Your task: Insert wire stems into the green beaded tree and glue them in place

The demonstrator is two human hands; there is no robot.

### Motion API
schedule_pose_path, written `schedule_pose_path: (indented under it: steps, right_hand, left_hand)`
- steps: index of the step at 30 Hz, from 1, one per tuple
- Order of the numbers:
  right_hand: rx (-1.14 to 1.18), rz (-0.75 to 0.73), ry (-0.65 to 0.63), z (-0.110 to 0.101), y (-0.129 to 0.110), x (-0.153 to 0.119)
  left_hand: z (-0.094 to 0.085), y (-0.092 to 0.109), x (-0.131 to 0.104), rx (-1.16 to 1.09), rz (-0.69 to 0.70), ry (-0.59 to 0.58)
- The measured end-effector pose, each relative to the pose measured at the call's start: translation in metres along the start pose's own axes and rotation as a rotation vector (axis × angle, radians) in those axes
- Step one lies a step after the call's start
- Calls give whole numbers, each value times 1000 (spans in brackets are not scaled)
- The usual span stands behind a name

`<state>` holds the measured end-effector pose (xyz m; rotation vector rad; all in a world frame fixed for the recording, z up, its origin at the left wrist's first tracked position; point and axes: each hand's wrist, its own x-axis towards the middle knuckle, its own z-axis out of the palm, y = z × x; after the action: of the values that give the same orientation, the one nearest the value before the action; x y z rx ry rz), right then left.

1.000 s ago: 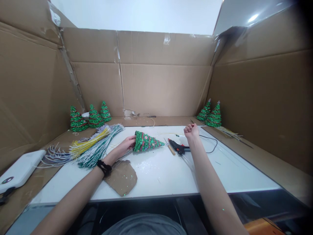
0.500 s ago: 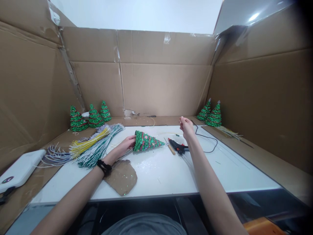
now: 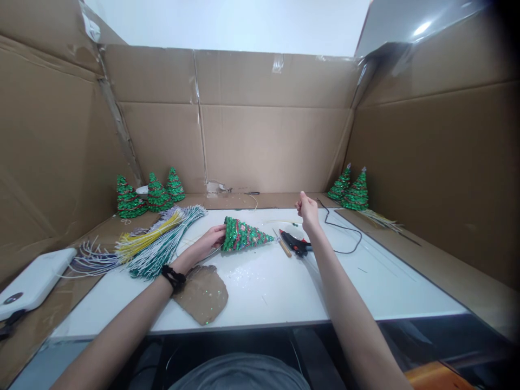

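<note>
A green glittery tree [image 3: 246, 236] with red trim lies on its side over the white tabletop, its tip to the right. My left hand [image 3: 213, 238] grips its base, with some fingers hidden inside or behind it. My right hand [image 3: 307, 210] is raised above the table, fingers curled together; whatever they may pinch is too small to make out. Below it lie a black glue gun [image 3: 296, 244] and a wooden-handled tool [image 3: 285, 248], close to the tree's tip. A piece of brown cardboard [image 3: 203, 295] with glitter lies under my left wrist.
Bundles of green-white [image 3: 164, 249] and yellow strands [image 3: 148, 236] lie at left. Several finished trees stand at the back left [image 3: 158, 193] and back right [image 3: 355, 190]. A white device [image 3: 36, 281] sits far left. A black cable [image 3: 353, 230] curves at right; cardboard walls surround the table.
My right hand has shifted slightly up and left and turned a little. The left hand and the tree have stayed in place.
</note>
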<state>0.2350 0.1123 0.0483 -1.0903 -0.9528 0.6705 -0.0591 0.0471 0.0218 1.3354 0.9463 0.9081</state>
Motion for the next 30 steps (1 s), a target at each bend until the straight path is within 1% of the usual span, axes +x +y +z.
schedule_pose_path:
  steps: [3,5,6,8,11,13,14,15,17,22,30]
  right_hand:
    - [-121,-95,22,-2,3,2]
    - [-272,-179,1,-4,4,2]
    - [-383,-209,-28,-5,4,2]
    - [-659,-233,-126,-4,2,-2]
    - [-1073,-181,-377,0,-1,-14]
    - [-1292,-132,-540,5,-4,-23]
    - [-1377,-118,-587,8,-5,-28]
    - [-1441,-116,-607,11,-5,-32]
    - [-1511,-137,-608,17,-5,-37]
    - [-1575,-151,-610,27,3,-42]
    - [-1605,-161,-615,33,12,-43]
  left_hand:
    - [1,1,-1,13,3,2]
    - [1,1,-1,26,-4,16]
    - [1,1,-1,31,-8,21]
    - [2,1,-1,41,-14,25]
    - [1,1,-1,45,-8,21]
    - [1,0,0,40,-8,18]
    - [0,0,0,36,-11,18]
    - [0,-1,1,33,-13,18]
    - [-1,-1,1,30,-13,24]
    - [0,0,0,15,-6,18]
    - [2,2,-2,38,18,9]
